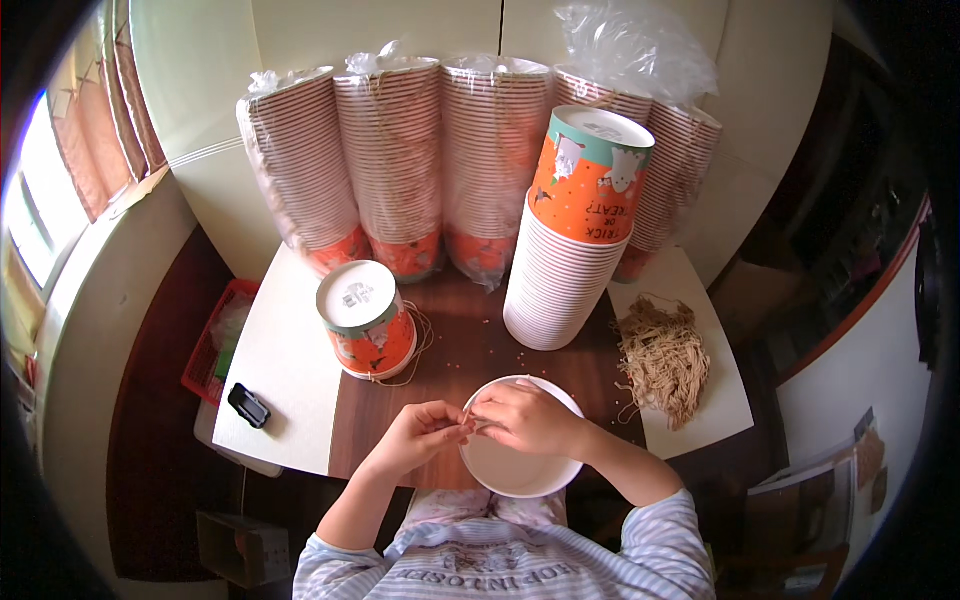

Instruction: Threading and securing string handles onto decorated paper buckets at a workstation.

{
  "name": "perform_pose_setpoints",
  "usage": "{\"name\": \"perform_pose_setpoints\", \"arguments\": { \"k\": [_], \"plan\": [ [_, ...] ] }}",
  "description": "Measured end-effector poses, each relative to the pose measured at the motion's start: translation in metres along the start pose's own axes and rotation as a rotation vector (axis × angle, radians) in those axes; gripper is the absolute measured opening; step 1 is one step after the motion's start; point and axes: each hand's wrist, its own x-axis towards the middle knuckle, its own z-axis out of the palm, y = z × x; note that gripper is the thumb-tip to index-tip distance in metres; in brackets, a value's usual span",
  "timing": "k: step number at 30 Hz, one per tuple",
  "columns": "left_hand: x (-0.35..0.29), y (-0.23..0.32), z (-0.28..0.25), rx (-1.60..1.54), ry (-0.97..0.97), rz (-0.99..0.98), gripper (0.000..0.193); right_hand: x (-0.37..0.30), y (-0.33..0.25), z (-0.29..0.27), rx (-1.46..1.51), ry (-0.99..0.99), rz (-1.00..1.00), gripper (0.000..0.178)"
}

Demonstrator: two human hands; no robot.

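Note:
A paper bucket [522,468], white inside, stands open side up at the table's near edge, in front of my body. My left hand [422,436] is closed in a pinch just outside its left rim. Over the same part of the rim bends my right hand [525,415], its fingers closed and meeting the left fingertips. Whatever lies between the fingertips is too small and too covered to make out. To the right sits a tangled bundle of tan twine [665,360].
An upside-down orange bucket [372,340] with twine loops stands left. Behind the hands rises a tall leaning stack of upside-down buckets [570,270]. Several plastic-wrapped stacks [390,165] line the back wall. A small black case [249,406] lies at the left edge, near a red basket [208,345].

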Motion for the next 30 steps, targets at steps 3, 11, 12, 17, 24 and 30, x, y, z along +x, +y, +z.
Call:
{"name": "perform_pose_setpoints", "arguments": {
  "k": [3, 11, 12, 17, 24, 30],
  "plan": [
    [0.0, 0.0, -0.002, -0.074, -0.01, 0.0, 0.012, -0.001, 0.0, 0.003, -0.032, -0.016, 0.01, 0.013],
    [0.004, -0.006, -0.01, -0.028, 0.09, 0.049, 0.005, -0.005, -0.027, 0.006, -0.245, -0.03, -0.073, 0.01],
    [0.004, -0.007, -0.012, -0.029, 0.092, 0.049, 0.005, -0.006, -0.028, 0.01, -0.243, -0.032, -0.075, 0.01],
    [0.0, -0.008, -0.014, 0.177, 0.109, 0.15, 0.012, -0.002, -0.033, 0.012, -0.171, -0.092, -0.032, 0.013],
    [-0.003, 0.009, -0.002, 0.413, 0.128, 0.132, 0.032, 0.008, -0.007, 0.021, 0.101, -0.02, 0.145, 0.017],
    [-0.005, 0.011, -0.002, 0.366, 0.116, 0.209, 0.038, 0.01, -0.01, 0.027, 0.054, 0.022, 0.21, 0.011]
  ]
}}
